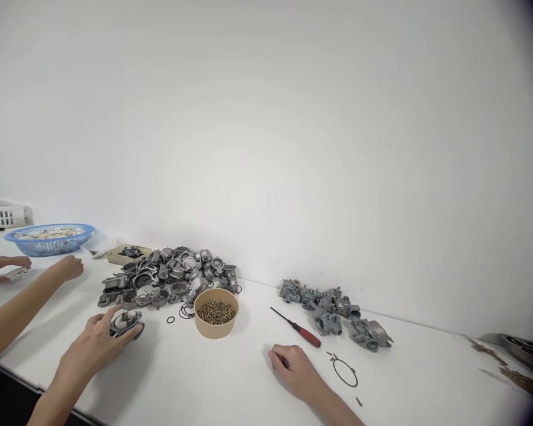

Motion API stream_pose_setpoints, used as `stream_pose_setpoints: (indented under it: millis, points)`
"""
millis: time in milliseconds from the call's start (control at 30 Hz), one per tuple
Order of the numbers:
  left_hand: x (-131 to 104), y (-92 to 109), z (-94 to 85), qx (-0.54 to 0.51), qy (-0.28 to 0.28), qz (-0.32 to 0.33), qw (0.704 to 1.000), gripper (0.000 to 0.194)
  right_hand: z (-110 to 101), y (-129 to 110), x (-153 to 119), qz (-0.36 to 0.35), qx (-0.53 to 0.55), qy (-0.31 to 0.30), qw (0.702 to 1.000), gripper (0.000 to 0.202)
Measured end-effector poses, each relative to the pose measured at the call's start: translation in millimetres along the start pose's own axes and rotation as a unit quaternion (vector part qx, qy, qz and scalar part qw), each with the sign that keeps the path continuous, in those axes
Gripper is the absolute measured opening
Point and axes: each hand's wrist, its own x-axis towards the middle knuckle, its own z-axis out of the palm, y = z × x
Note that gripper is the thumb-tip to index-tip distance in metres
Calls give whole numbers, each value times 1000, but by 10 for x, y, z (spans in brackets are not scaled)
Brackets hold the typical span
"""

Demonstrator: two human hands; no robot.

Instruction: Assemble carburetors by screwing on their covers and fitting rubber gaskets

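Note:
My left hand is closed around a grey metal carburetor body, thumb on one side and fingers on the other. A pale part shows in its upturned opening. Just beyond lies a heap of grey carburetor bowls. My right hand rests low over the white table with fingers curled in; whatever they may hold is hidden. Beyond it lies a screwdriver with a red and black handle. To its right is a thin black ring gasket. A tan paper bowl full of small brass-coloured screws stands between my hands.
Carburetor bodies lie along the wall at right. Another person's hands work at far left, near a blue basket. A tan tray stands behind the heap. Loose black O-rings lie near the bowl.

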Motion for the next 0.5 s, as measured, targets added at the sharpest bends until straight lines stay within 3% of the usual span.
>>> stream_pose_setpoints:
  millis: [100, 233, 400, 500]
  points:
    - [27, -29, 80, -1, -28, 15, 1000, 76, -10, -16, -1, -1, 6, -4, 1000, 38]
    - [-24, 79, 74, 11, -17, 31, 999, 63, -9, -21, 2, 0, 2, -5, 1000, 38]
    - [-149, 295, -66, 0, 1, 20, 1000, 65, 1, -3, 6, 5, -12, -8, 1000, 38]
    - [-288, 516, -119, -33, 5, 53, 998, 64, 0, -4, 3, 2, -14, -6, 1000, 39]
